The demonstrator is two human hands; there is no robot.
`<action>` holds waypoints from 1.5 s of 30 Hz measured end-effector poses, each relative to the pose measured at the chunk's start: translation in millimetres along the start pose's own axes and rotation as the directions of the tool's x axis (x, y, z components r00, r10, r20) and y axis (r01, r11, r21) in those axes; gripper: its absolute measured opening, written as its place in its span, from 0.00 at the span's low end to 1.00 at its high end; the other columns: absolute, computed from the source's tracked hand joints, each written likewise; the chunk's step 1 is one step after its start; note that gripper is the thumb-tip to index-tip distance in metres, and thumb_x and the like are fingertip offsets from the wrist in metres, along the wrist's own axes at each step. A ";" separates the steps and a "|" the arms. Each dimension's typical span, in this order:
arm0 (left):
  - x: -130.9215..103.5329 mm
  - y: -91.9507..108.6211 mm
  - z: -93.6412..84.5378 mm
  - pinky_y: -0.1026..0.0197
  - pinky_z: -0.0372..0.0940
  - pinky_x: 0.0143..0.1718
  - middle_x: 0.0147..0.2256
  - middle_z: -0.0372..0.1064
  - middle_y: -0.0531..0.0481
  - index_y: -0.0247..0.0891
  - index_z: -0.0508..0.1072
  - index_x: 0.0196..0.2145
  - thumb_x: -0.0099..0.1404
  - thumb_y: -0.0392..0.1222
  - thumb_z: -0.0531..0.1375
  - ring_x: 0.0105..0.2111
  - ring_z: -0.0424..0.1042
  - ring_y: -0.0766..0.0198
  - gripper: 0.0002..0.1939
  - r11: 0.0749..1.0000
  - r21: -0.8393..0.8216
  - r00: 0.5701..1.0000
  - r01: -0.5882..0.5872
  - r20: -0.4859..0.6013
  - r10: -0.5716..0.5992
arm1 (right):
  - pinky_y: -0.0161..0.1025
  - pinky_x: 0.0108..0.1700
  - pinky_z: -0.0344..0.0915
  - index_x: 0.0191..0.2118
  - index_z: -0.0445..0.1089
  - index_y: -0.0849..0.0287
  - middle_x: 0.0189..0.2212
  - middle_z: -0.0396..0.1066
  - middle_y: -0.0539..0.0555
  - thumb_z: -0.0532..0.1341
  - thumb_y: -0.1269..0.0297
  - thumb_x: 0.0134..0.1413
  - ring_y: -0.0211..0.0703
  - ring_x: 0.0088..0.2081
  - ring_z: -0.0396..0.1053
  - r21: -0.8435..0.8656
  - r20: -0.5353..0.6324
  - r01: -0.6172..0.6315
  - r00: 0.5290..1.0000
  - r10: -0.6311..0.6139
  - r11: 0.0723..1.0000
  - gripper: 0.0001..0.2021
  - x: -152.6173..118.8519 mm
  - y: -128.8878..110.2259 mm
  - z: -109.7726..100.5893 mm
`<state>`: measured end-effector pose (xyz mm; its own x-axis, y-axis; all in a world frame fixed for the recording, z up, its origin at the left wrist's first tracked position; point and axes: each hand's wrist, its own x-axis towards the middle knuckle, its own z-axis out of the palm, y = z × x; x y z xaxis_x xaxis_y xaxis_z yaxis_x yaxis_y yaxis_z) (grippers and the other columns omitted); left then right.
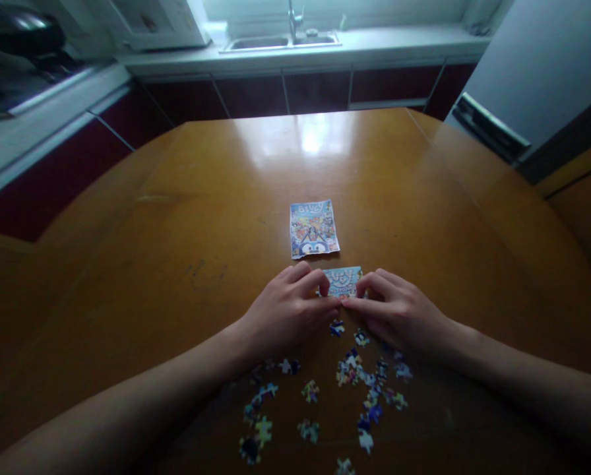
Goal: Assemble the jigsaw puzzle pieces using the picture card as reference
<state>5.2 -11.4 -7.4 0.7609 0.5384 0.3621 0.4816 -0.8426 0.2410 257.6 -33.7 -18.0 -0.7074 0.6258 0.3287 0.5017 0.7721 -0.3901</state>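
Note:
A joined section of jigsaw puzzle (342, 280), pale blue with light lettering, lies flat on the wooden table. From its left side my left hand (298, 300) grips it, fingers curled and the thumb at the lower edge. My right hand (399, 307) closes on the right side, its thumb meeting the same edge near the other thumb. Both hands hide parts of the section. Just below them lie a loose puzzle piece (336, 328) and another dark and white piece (361, 337). Beyond the section rests a creased picture sheet (314, 231) with a cartoon dog's face.
Several loose puzzle pieces (309, 431) are scattered between my forearms on the large rounded table (127, 264). Past its far edge stands a counter with a sink (263, 43). A stove with a pan (23, 33) is at left, a fridge (547, 72) at right.

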 end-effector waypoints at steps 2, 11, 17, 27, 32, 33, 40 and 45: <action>-0.1 0.4 -0.1 0.60 0.64 0.39 0.40 0.69 0.49 0.47 0.77 0.45 0.70 0.43 0.60 0.38 0.62 0.62 0.08 1.000 0.006 1.000 0.001 0.017 -0.001 | 0.46 0.40 0.66 0.53 0.71 0.56 0.40 0.67 0.58 0.58 0.74 0.60 0.46 0.39 0.62 0.017 0.012 -0.014 1.000 0.014 1.000 0.17 0.9 -1.1 -0.7; 2.5 3.6 -0.7 0.57 0.66 0.42 0.41 0.67 0.47 0.40 0.75 0.44 0.71 0.37 0.57 0.40 0.62 0.60 0.07 0.998 -0.054 0.998 0.029 0.059 -0.026 | 0.45 0.41 0.67 0.47 0.74 0.62 0.38 0.68 0.58 0.58 0.75 0.59 0.46 0.40 0.65 0.217 -0.200 -0.106 0.968 0.151 0.970 0.12 -0.2 1.6 -1.3; 1.5 1.9 -8.7 0.55 0.64 0.43 0.40 0.66 0.46 0.37 0.73 0.43 0.63 0.29 0.58 0.41 0.61 0.58 0.11 0.989 -0.123 0.995 0.084 -0.043 -0.090 | 0.45 0.41 0.66 0.45 0.75 0.61 0.37 0.68 0.57 0.58 0.74 0.60 0.45 0.40 0.65 0.225 -0.212 -0.162 0.954 0.210 0.961 0.11 -0.4 1.6 -2.9; -1.4 -2.4 -6.0 0.55 0.65 0.40 0.41 0.65 0.46 0.42 0.77 0.42 0.62 0.29 0.58 0.39 0.60 0.58 0.14 0.998 -0.069 0.999 0.001 -0.036 -0.004 | 0.48 0.45 0.64 0.50 0.74 0.56 0.42 0.66 0.58 0.60 0.69 0.60 0.48 0.43 0.62 0.144 -0.080 -0.109 0.989 0.121 0.984 0.14 -0.1 -1.5 -4.4; -0.5 -2.7 -5.9 0.56 0.65 0.39 0.41 0.65 0.46 0.42 0.78 0.41 0.62 0.29 0.58 0.39 0.60 0.58 0.14 0.999 -0.054 1.000 -0.005 -0.016 0.004 | 0.56 0.51 0.61 0.54 0.72 0.52 0.48 0.63 0.59 0.60 0.56 0.62 0.54 0.49 0.58 0.051 0.047 -0.100 0.994 0.097 0.994 0.17 1.8 -5.0 -7.3; -0.4 -2.5 -6.1 0.56 0.65 0.39 0.41 0.65 0.46 0.42 0.77 0.41 0.62 0.29 0.58 0.39 0.60 0.57 0.13 0.998 -0.059 1.000 -0.002 -0.008 0.001 | 0.56 0.51 0.60 0.54 0.72 0.51 0.49 0.63 0.59 0.60 0.55 0.63 0.55 0.49 0.58 0.045 0.055 -0.103 0.993 0.101 0.994 0.17 1.8 -4.8 -7.0; 0.1 -3.9 -8.8 0.55 0.65 0.41 0.41 0.66 0.46 0.38 0.74 0.41 0.58 0.25 0.56 0.41 0.61 0.57 0.15 0.989 -0.122 0.989 0.077 -0.118 -0.092 | 0.52 0.50 0.62 0.52 0.69 0.56 0.45 0.64 0.58 0.53 0.57 0.67 0.51 0.48 0.60 0.251 -0.128 -0.169 0.970 0.205 0.953 0.15 0.6 0.9 -7.2; 0.4 -5.7 -8.9 0.55 0.64 0.40 0.41 0.66 0.46 0.39 0.75 0.39 0.60 0.26 0.57 0.40 0.61 0.58 0.13 0.991 -0.113 0.990 0.066 -0.120 -0.079 | 0.50 0.48 0.62 0.45 0.71 0.56 0.41 0.66 0.57 0.51 0.62 0.68 0.49 0.46 0.63 0.313 -0.250 -0.235 0.915 0.318 0.920 0.12 1.6 3.9 -7.8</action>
<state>-1.2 -6.3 -0.5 0.6626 0.6008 0.4471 0.4786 -0.7989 0.3643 262.2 -28.8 -12.3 -0.3633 0.8455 0.3913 0.4721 0.5291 -0.7051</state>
